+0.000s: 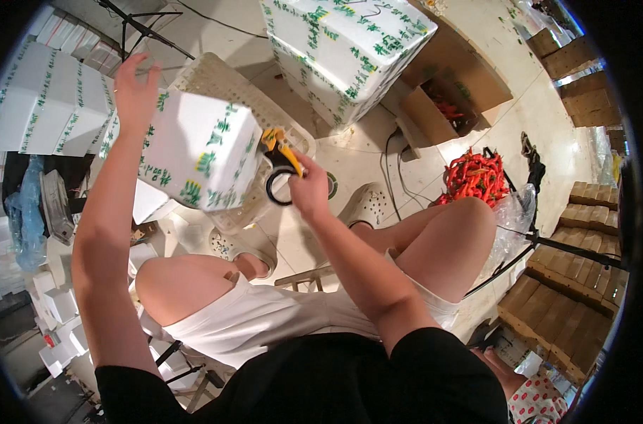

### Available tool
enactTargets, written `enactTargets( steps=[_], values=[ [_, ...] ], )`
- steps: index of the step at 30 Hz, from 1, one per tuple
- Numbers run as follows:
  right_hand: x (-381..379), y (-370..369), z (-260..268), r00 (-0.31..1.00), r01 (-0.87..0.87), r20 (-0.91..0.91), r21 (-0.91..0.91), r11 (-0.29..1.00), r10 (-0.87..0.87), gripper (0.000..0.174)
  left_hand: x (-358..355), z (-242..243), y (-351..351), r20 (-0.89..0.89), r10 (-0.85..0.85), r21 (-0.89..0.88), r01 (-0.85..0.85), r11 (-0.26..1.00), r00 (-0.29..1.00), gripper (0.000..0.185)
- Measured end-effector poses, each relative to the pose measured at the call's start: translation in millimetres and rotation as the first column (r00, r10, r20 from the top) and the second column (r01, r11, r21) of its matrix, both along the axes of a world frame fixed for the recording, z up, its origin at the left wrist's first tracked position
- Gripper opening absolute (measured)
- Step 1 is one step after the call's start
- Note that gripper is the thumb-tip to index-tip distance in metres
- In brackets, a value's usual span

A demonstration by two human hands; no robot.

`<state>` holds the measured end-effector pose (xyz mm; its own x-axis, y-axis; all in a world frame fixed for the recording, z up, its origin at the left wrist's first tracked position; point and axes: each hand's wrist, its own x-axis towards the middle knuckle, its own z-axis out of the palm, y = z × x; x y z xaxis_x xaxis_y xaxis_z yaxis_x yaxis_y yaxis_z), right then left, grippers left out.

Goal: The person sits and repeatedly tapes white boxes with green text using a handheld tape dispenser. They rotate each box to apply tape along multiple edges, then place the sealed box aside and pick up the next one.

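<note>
A yellow-and-black tape dispenser (280, 159) with a dark ring is in my right hand (312, 188), its head near the right side of a white foam box (194, 143). Green printed tape or wrapping with characters covers parts of this box. My left hand (137, 79) is raised beyond the box's upper left corner, fingers apart and nothing seen between them. Under the box is a perforated beige plastic crate (295, 132). Whether the left hand's wrist touches the box, I cannot tell.
Printed white foam boxes stand at the left (40, 100) and ahead (342, 58). Red chili peppers (475, 177) lie right of my knee, near an open cardboard box (432, 114). Black cables (389, 159) cross the tiled floor. Stacked cartons (554, 312) and part of another person (536, 400) are at the right.
</note>
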<state>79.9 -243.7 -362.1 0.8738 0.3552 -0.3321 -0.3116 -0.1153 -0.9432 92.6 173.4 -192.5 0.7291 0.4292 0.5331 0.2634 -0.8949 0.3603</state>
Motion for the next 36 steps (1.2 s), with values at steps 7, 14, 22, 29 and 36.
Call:
enactTargets(
  steps=[7, 14, 22, 29, 36],
  values=[
    [98.7, 23.0, 9.5, 0.999, -0.012, -0.035, 0.166, 0.986, 0.018, 0.063, -34.0, 64.4, -180.3, -0.657, -0.694, 0.062, 0.939, 0.339, 0.294, 0.066],
    [107.7, -39.7, 19.4, 0.881, -0.469, -0.062, 0.022, 0.883, 0.470, 0.063, -3.3, 26.1, -167.4, -0.564, -0.639, -0.020, 0.765, 0.644, 0.523, 0.029],
    [112.5, 75.5, 2.7, 0.994, -0.112, 0.015, 0.196, 0.974, 0.111, 0.064, 76.9, -16.2, -116.1, -0.450, -0.203, 0.155, 0.300, 0.941, 0.870, 0.035],
    [89.8, 56.6, 18.1, 0.814, -0.575, 0.046, -0.082, 0.814, 0.579, 0.068, 111.3, -16.9, -56.7, -0.574, 0.282, 0.012, -0.337, 0.941, 0.769, 0.047],
    [61.0, -33.5, 20.8, 0.657, -0.750, -0.135, -0.024, 0.661, 0.742, 0.075, 114.2, -23.7, -30.1, -0.578, 0.371, -0.032, -0.474, 0.880, 0.727, 0.055]
  ],
)
